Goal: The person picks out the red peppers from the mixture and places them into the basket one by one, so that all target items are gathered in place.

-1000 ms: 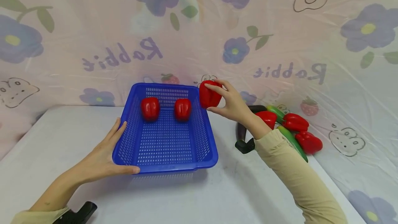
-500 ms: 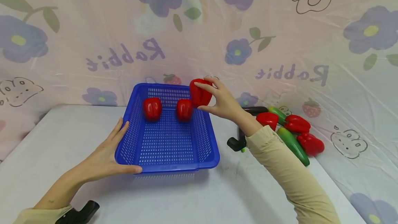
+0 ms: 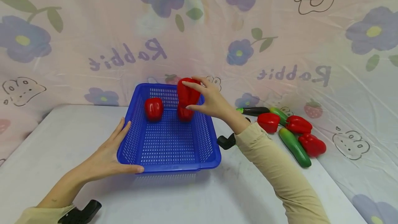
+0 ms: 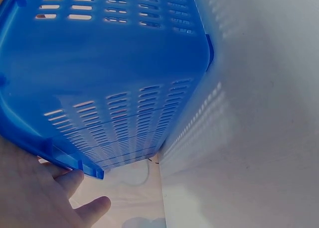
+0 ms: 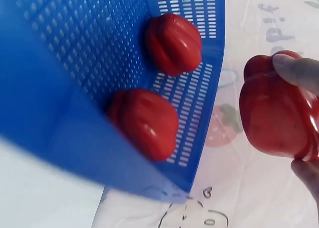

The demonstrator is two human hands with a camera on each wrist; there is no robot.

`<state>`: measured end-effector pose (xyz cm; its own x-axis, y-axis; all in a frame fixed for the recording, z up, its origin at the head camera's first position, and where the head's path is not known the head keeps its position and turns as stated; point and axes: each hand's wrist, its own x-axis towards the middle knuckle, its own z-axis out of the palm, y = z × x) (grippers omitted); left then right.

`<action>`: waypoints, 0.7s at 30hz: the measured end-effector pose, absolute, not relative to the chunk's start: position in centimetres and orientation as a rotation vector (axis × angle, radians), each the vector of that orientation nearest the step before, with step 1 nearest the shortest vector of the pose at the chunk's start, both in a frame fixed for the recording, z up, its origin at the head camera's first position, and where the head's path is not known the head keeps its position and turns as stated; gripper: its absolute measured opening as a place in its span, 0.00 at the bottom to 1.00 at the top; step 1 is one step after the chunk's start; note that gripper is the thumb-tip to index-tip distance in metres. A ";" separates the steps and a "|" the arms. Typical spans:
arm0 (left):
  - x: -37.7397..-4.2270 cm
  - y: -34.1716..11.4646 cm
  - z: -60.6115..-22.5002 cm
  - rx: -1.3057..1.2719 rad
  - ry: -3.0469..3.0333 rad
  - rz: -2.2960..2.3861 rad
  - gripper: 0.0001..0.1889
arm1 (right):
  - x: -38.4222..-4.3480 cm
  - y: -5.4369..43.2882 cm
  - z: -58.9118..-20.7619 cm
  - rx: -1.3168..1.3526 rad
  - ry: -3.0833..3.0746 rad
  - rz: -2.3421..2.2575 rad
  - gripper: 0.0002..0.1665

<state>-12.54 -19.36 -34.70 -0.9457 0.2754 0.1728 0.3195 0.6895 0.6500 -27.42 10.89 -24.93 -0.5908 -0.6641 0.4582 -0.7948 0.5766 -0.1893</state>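
Observation:
A blue plastic basket (image 3: 168, 167) stands on the white table, with one red bell pepper (image 3: 153, 109) at its back left and a second red bell pepper (image 3: 185, 114) at its back right. My right hand (image 3: 209, 99) holds another red bell pepper (image 3: 187, 91) between thumb and fingers above the basket's back right part, overlapping the one below. In the right wrist view this held pepper (image 5: 279, 111) shows apart from the two in the basket. My left hand (image 3: 105, 158) rests at the basket's near left corner, thumb along the front rim, fingers fairly straight against the left side.
To the right lie several more vegetables: a red bell pepper (image 3: 268, 122), other red peppers (image 3: 312, 145), a green cucumber (image 3: 294, 148) and a dark eggplant-like one (image 3: 255, 111). A patterned curtain (image 3: 199, 27) hangs behind the white table (image 3: 242, 189).
My right hand has carried the red bell pepper leftward from beyond the basket's right rim to over its back right part. My left hand has stayed at the basket's corner.

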 end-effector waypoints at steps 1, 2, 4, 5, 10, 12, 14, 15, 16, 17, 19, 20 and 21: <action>-12.5 -19.4 -34.7 -0.497 -2.829 -1.112 0.69 | -27.4 10.6 -25.0 1.194 -2.475 0.548 0.42; -12.5 -19.4 -34.7 -0.494 -2.829 -1.117 0.69 | -27.5 10.3 -25.2 1.200 -2.475 0.552 0.42; -12.5 -19.3 -34.7 -0.490 -2.828 -1.128 0.69 | -27.5 9.8 -25.4 1.216 -2.471 0.556 0.42; -12.6 -19.3 -34.8 -0.490 -2.826 -1.134 0.69 | -27.5 9.5 -25.6 1.225 -2.472 0.558 0.42; -12.6 -19.1 -34.8 -0.483 -2.834 -1.136 0.69 | -27.6 8.3 -26.3 1.265 -2.476 0.557 0.42; -12.5 -19.1 -34.8 -0.480 -2.835 -1.129 0.69 | -27.6 7.8 -26.6 1.278 -2.476 0.567 0.41; -12.5 -19.2 -34.7 -0.480 -2.835 -1.125 0.69 | -27.5 7.4 -26.8 1.290 -2.482 0.585 0.41; -12.5 -19.2 -34.7 -0.482 -2.834 -1.123 0.68 | -27.5 7.2 -26.9 1.294 -2.482 0.589 0.42; -12.5 -19.2 -34.7 -0.482 -2.833 -1.123 0.68 | -27.5 7.1 -27.0 1.298 -2.484 0.589 0.41; -12.5 -19.2 -34.7 -0.482 -2.833 -1.121 0.68 | -27.5 6.9 -27.1 1.302 -2.487 0.587 0.41; -12.5 -19.2 -34.7 -0.479 -2.838 -1.120 0.68 | -27.4 6.6 -27.3 1.314 -2.498 0.575 0.41; -12.5 -19.2 -34.6 -0.477 -2.839 -1.122 0.68 | -27.4 6.5 -27.4 1.319 -2.504 0.565 0.41; -12.5 -19.3 -34.6 -0.476 -2.840 -1.123 0.68 | -27.4 6.4 -27.5 1.322 -2.514 0.551 0.41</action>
